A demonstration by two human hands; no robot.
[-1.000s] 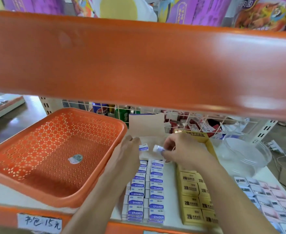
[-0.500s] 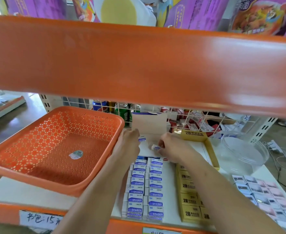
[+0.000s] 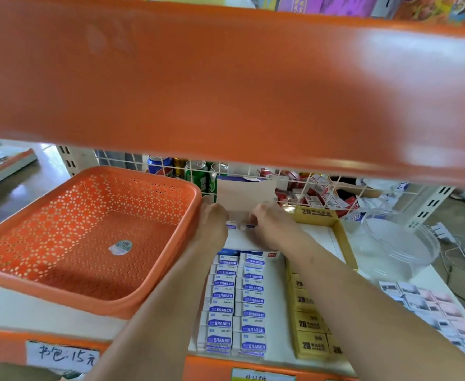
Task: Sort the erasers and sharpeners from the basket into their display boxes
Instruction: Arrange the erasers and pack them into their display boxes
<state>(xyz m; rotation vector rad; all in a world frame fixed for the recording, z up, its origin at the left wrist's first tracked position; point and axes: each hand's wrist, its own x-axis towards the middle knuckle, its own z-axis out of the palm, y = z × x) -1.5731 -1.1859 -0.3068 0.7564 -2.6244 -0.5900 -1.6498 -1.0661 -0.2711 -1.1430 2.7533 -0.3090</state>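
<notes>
My left hand (image 3: 213, 224) and my right hand (image 3: 272, 225) reach to the far end of the white eraser display box (image 3: 245, 199). Each pinches a small white-and-blue eraser: the left one (image 3: 231, 225) and the right one (image 3: 246, 227) sit close together between my fingertips, low over the box floor. Two rows of white erasers (image 3: 236, 301) labelled ERASER fill the near part of that box. The orange perforated basket (image 3: 69, 281) on the left holds only a sticker. A yellow box of 2B erasers (image 3: 309, 323) stands to the right.
An orange shelf edge (image 3: 225, 86) overhangs close above and hides the upper view. A white wire grid (image 3: 294, 188) with cans and red packs backs the shelf. A clear plastic bowl (image 3: 401, 243) and pale small boxes (image 3: 429, 306) lie at the right.
Both hands moved farther back and lower into the white box with their erasers. The view shifted closer to the shelf.
</notes>
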